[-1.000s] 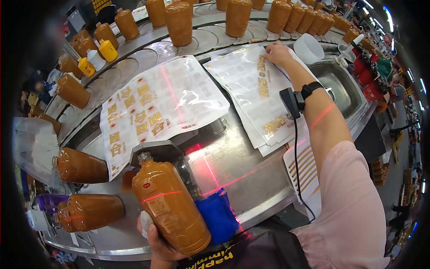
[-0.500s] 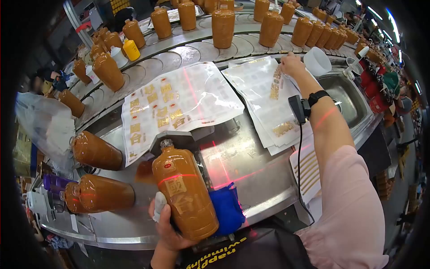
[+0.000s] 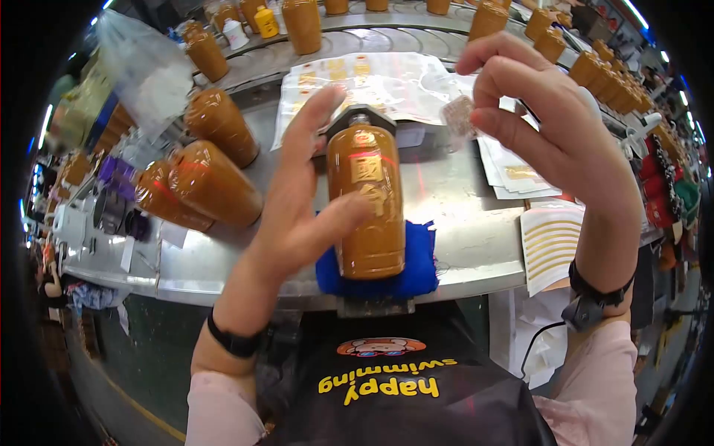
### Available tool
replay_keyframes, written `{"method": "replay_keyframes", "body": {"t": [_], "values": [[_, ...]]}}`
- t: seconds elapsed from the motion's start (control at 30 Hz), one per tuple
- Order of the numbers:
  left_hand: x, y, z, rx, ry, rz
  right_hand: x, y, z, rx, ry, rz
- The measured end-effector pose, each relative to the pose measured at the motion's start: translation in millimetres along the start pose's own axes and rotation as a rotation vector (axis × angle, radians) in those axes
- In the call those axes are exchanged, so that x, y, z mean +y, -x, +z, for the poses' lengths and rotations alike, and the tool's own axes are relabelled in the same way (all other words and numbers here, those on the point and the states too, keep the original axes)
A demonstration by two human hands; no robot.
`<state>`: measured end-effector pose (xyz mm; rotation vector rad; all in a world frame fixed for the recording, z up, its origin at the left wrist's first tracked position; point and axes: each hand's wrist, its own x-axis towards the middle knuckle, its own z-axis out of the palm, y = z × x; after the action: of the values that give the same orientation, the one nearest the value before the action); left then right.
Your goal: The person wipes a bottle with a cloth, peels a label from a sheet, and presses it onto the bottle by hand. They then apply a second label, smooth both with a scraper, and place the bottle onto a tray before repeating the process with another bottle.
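Observation:
A brown glazed bottle (image 3: 366, 241) lies in front of me, its base end on a blue cloth (image 3: 420, 260) and its neck at a dark angular rest (image 3: 383, 120). Gold characters and a small red mark run down its face. My left hand (image 3: 297, 208) is open beside it, thumb stretched over the bottle's front; whether the thumb touches cannot be told. Raised at the right, my right hand (image 3: 554, 123) pinches a small clear sticker (image 3: 459, 117) with a fine pattern, partly see-through. Beyond the bottle lies a sheet of gold-character stickers (image 3: 405, 82).
Several brown bottles (image 3: 219, 182) lie tilted at the left near a clear plastic bag (image 3: 145, 67). Behind runs a curved conveyor (image 3: 357, 37) carrying more bottles. A sheet of gold strips (image 3: 550, 241) hangs over the table's right front edge.
My right hand has come back from the far sheets with a clear sticker. My left hand has let go of the bottle, which now lies straight on the blue cloth. The view has shifted.

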<state>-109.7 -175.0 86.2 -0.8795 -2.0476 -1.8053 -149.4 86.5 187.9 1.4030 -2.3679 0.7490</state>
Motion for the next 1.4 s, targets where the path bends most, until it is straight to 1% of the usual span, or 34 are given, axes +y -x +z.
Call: {"method": "replay_keyframes", "body": {"t": [0.03,0.07,0.1,0.13,0.23,0.33,0.37,0.4,0.47,0.6,0.9,1.0,1.1,1.4], "values": [[7,-8,-3,-0.058,-0.066,-0.059,-12,-4,2,0.04,-0.062,-0.061],[11,-10,-5,-0.145,0.047,-0.15,-23,-8,4,0.076,-0.121,-0.123],[16,-11,-7,-0.224,0.15,-0.249,-36,-14,-6,0.052,-0.062,-0.143],[20,-10,-9,-0.306,0.27,-0.358,-38,-9,-4,0.056,-0.103,-0.083],[36,11,-22,-0.373,0.316,-0.591,-46,13,9,0.108,-0.239,0.12],[33,33,-29,-0.368,0.223,-0.677,-39,53,48,0.146,-0.405,0.351],[25,40,-27,-0.303,0.294,-0.696,-36,66,65,0.16,-0.44,0.424],[19,45,-25,-0.276,0.279,-0.708,-34,78,81,0.173,-0.474,0.495],[9,51,-23,-0.219,0.248,-0.733,-32,95,105,0.175,-0.479,0.56],[2,58,-19,-0.173,0.25,-0.727,-34,111,128,0.246,-0.512,0.608],[1,59,-16,-0.157,0.157,-0.706,-34,116,136,0.246,-0.582,0.665],[0,59,-17,-0.163,0.159,-0.71,-31,116,140,0.258,-0.574,0.625],[0,59,-17,-0.162,0.143,-0.707,-30,117,144,0.266,-0.599,0.632],[1,59,-16,-0.156,0.128,-0.711,-29,115,145,0.202,-0.585,0.706]]}}
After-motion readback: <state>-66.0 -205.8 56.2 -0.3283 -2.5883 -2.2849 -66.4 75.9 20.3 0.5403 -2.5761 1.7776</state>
